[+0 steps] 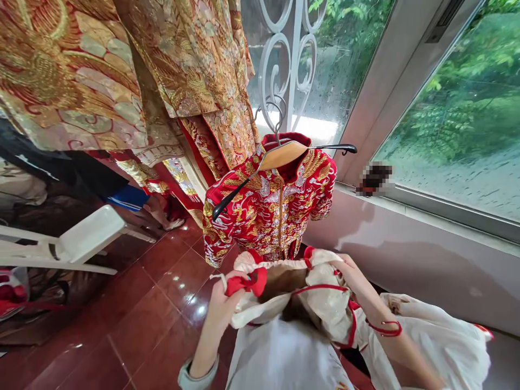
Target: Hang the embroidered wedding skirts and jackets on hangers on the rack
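Between my two hands stretches a cream garment with red trim point(325, 303), its gathered open edge facing up and its brownish inside showing. My left hand point(225, 298) is closed on the left end of that edge, where a red band and a thin cream tie stick out. On the other side, my right hand point(345, 265) grips the edge beside another red piece. Just beyond hangs a red jacket point(280, 206) with gold and silver embroidery. In front of its collar and shoulders is a wooden hanger point(284, 155) with black arms, holding no cloth on them.
Gold embroidered garments point(195, 59) hang at upper left. A white window grille point(288, 65) stands behind the hanger hooks. White chair point(89, 233) and a person's bare foot point(174, 223) are at left, on red floor tiles point(162, 309). White fabric point(442, 336) lies at lower right.
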The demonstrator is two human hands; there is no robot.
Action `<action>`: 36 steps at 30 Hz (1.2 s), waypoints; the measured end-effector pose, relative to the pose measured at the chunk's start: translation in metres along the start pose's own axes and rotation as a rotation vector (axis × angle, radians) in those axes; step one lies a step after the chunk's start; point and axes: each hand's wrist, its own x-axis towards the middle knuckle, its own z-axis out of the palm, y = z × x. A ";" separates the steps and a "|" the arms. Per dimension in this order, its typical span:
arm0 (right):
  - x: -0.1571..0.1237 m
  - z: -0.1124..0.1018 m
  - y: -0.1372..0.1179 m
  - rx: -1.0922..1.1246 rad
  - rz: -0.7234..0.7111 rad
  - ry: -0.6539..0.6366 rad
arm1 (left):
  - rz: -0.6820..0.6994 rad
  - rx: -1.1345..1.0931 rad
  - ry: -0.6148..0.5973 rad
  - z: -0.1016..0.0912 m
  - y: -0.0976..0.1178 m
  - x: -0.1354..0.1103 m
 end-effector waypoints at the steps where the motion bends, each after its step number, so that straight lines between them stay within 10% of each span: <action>1: 0.001 0.007 -0.018 0.117 0.070 0.038 | 0.020 0.096 -0.020 0.009 -0.007 -0.002; 6: -0.002 0.045 -0.095 0.526 0.236 0.022 | 0.120 0.629 -0.232 0.058 -0.049 -0.021; 10: 0.000 0.052 -0.117 0.528 0.241 -0.039 | 0.231 0.541 -0.327 0.045 -0.081 -0.029; 22: -0.004 0.040 -0.109 0.434 0.166 0.014 | -0.017 -0.491 0.435 -0.054 -0.081 -0.034; 27: -0.012 0.032 -0.111 0.379 0.132 0.013 | -0.022 -0.103 1.036 -0.067 -0.102 -0.020; 29: -0.014 0.030 -0.111 0.366 0.128 0.025 | 0.186 0.176 0.917 -0.041 -0.096 -0.016; 34: -0.013 0.025 -0.106 0.323 0.086 0.009 | 0.502 0.566 -0.143 0.029 -0.070 0.005; 36: -0.013 0.023 -0.104 0.285 0.062 -0.039 | 0.471 0.643 -0.221 0.038 -0.067 0.018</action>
